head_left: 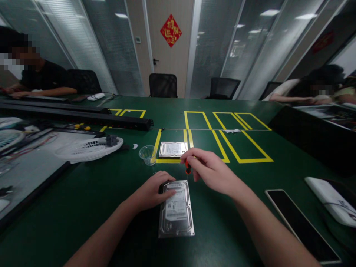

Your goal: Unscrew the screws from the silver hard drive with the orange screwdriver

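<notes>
A silver hard drive (178, 217) lies label up on the green table in front of me. My left hand (157, 191) grips its far left side, the thumb on top of the label and the fingers around the edge. Between the fingertips of my right hand (207, 167) is a small screwdriver (188, 167) with a red and black handle, held upright. Its thin tip meets the drive's far right corner; the screw there is too small to make out. Just beyond sits a second hard drive (172, 148), beside a clear plastic cup (148, 155).
Yellow tape (251, 161) marks rectangles on the table. To the right lie a phone (302, 224) and a white device (330, 200). At left are a white racket-shaped frame (91, 148) and long black bars (111, 116). People sit at both far sides.
</notes>
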The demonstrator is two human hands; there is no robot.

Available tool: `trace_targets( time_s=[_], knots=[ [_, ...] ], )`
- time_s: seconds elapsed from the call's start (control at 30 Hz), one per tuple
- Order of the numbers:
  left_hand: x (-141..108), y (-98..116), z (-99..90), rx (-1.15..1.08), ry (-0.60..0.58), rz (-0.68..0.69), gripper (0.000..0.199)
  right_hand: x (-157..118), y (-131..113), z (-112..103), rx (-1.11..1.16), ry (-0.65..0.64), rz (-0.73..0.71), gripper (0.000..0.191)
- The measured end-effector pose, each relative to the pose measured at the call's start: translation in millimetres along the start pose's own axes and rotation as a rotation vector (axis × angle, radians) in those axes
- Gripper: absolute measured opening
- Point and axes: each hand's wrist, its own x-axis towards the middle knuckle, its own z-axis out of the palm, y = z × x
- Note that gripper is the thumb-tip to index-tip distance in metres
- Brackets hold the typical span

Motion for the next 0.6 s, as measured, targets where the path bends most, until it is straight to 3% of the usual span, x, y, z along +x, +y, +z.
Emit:
trace_targets(
  time_s=[0.6],
  knots=[
    [-1.4,8.3,-3.3,-0.023,-0.02,-0.041,0.026,-0.4,4.5,2.3,-0.034,0.036,-0.01,0.019]
  ],
)
